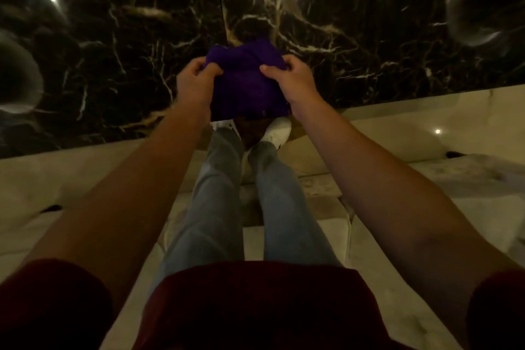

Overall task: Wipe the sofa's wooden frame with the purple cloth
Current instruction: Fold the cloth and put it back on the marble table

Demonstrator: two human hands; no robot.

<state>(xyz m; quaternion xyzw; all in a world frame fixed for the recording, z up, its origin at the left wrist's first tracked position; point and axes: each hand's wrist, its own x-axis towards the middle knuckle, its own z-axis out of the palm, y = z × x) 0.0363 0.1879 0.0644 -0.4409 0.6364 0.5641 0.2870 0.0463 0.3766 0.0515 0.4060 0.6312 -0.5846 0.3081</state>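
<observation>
I hold the purple cloth [246,81] in front of me with both hands, spread between them above my feet. My left hand [194,82] pinches its upper left corner. My right hand [292,78] pinches its upper right corner. The cloth hangs down and hides part of my white shoes [279,133]. No sofa or wooden frame shows in this view.
I stand in grey jeans [216,193] on pale marble floor [397,179]. Ahead lies glossy black marble floor [113,51] with gold veins and ceiling-light reflections. Blurred rounded shapes sit at the far left [17,77] and far right [483,3] edges.
</observation>
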